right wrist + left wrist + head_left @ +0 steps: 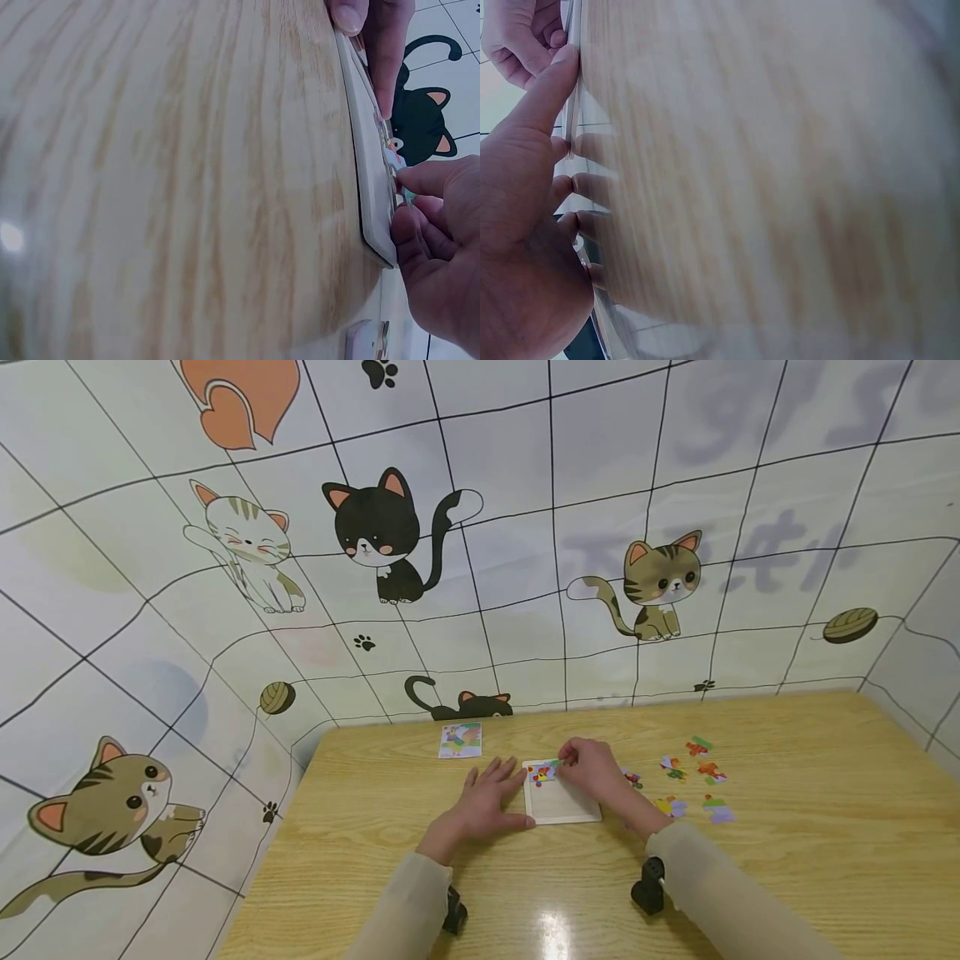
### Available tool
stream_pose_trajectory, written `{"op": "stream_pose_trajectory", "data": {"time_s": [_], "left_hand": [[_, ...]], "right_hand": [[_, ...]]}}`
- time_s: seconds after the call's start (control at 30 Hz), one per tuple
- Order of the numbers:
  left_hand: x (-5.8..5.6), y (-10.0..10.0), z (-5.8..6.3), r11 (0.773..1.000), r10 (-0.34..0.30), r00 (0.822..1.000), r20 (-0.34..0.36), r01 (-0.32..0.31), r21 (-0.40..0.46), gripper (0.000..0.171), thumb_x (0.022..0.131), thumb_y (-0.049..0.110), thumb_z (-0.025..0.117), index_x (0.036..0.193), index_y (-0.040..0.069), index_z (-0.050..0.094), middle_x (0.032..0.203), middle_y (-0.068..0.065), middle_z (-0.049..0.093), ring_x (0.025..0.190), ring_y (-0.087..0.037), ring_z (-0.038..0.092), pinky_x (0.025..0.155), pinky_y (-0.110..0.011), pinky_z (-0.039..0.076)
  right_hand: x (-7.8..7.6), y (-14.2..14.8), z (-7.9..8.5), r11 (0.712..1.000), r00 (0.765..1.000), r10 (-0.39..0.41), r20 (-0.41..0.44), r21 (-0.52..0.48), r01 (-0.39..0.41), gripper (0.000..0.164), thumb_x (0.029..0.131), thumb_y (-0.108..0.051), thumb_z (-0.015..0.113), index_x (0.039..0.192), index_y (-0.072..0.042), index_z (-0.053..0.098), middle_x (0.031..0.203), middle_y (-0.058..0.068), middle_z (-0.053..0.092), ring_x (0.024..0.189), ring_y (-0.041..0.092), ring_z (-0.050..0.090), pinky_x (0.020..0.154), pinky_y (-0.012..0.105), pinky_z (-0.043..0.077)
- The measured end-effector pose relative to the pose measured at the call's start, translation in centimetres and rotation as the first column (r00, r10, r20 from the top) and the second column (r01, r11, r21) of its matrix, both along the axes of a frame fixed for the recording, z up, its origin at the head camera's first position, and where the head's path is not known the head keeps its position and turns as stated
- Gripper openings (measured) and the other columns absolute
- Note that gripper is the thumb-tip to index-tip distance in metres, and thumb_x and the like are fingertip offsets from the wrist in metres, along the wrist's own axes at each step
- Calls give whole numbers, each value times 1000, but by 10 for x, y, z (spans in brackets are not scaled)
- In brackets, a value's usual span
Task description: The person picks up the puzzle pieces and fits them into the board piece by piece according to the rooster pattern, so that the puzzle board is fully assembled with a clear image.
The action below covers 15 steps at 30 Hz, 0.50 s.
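Observation:
A square puzzle board with a pale raised frame (566,818) lies on the table. Colourful puzzle pieces (537,774) fill part of its top left, and the lower part shows bare. At the left edge of the board, my left hand (486,802) has its fingers spread on the tabletop, its thumb touching the frame's lower left corner. My right hand (597,772) is over the board's upper right, pinching a small puzzle piece (408,195), greenish where it shows between thumb and forefinger. Most of that piece is hidden by the fingers.
Several loose puzzle pieces (712,772) are scattered right of the board, some partly behind the right forearm. A picture card (460,740) lies at the back left of the wooden table (360,852). Behind it stands a wall covering with cartoon cats (378,535).

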<state>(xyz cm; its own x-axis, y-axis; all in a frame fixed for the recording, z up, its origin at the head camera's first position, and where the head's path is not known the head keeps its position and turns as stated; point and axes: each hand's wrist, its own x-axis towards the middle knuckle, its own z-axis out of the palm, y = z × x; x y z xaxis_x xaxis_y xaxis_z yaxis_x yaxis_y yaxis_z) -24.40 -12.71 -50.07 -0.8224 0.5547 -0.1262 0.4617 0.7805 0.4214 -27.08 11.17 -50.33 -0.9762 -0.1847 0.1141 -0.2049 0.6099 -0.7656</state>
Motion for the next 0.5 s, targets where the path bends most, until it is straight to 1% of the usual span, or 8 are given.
{"op": "stream_pose_trajectory", "data": {"time_s": [0.2,0.5], "left_hand": [[0,-1,-1,1000,-2,1000,-4,2,4,84,94,56,68,161,15,36,170,-7,21,157,-31,10,122,-61,5],[-1,-1,-2,1000,0,1000,-5,1,1,85,94,57,68,161,15,36,170,-7,21,157,-32,11,122,-61,5]], "right_hand": [[-2,1,-2,999,999,28,-20,45,-27,9,85,0,76,88,-1,67,78,3,63,74,17,57,68,33,49],[-2,4,-4,994,994,101,-34,54,-99,9,88,-1,75,96,1,74,87,5,64,80,19,58,73,35,50]]}}
